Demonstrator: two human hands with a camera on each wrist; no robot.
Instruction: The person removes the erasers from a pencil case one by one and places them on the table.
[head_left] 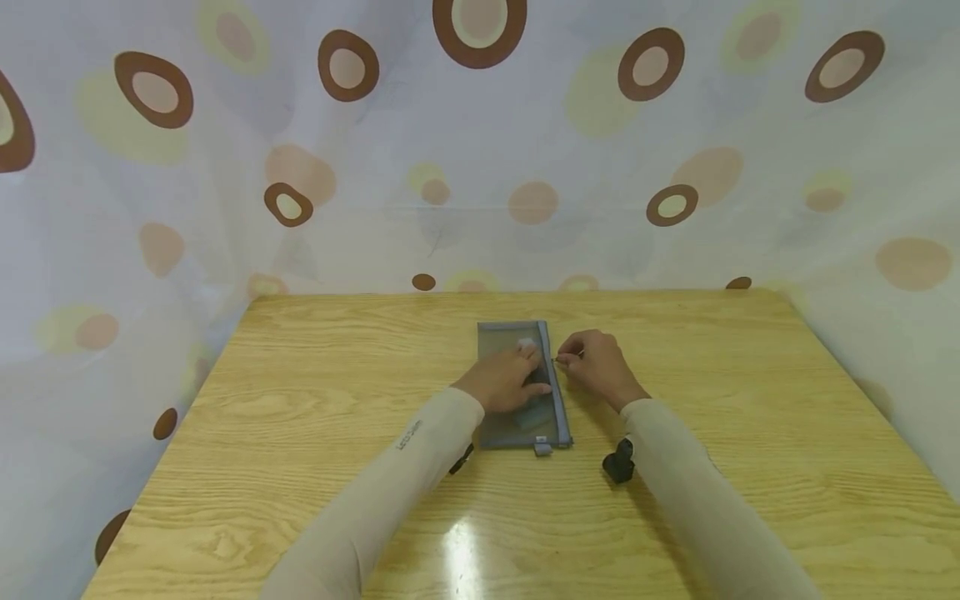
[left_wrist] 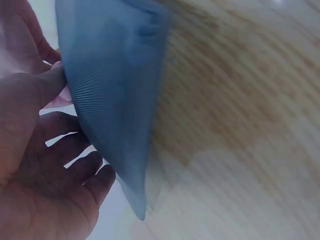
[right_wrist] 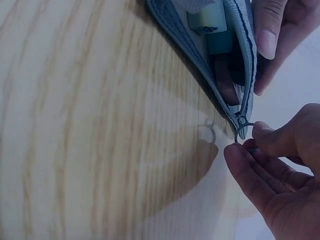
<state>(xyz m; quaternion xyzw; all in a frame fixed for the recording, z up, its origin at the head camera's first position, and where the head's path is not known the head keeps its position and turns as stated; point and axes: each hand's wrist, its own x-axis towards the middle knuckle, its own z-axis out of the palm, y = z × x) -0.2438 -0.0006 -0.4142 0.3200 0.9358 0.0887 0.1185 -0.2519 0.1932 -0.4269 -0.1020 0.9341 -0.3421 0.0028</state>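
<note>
A grey-blue mesh zip pouch (head_left: 489, 433) lies on the table. My left hand (head_left: 501, 379) rests on top of it, thumb apart from the other fingers and reaching toward the zip edge. In the left wrist view, the left fingers (left_wrist: 95, 185) lie against the pouch's bulging side (left_wrist: 110, 90). At the pouch's right edge, my right hand (head_left: 597, 367) pinches the ring-shaped zip pull (right_wrist: 238, 136) between thumb and finger. The right wrist view shows the mouth gaping. Inside sit a whitish block (right_wrist: 207, 20) and a teal item (right_wrist: 221, 43); darker contents are partly hidden.
A wood-grain table (head_left: 315, 467) spreads around the pouch. Behind it hangs a white curtain (head_left: 480, 242) with brown and yellow spots, which also flanks both sides. A small fabric tab (head_left: 542, 449) sticks out from the pouch's near end.
</note>
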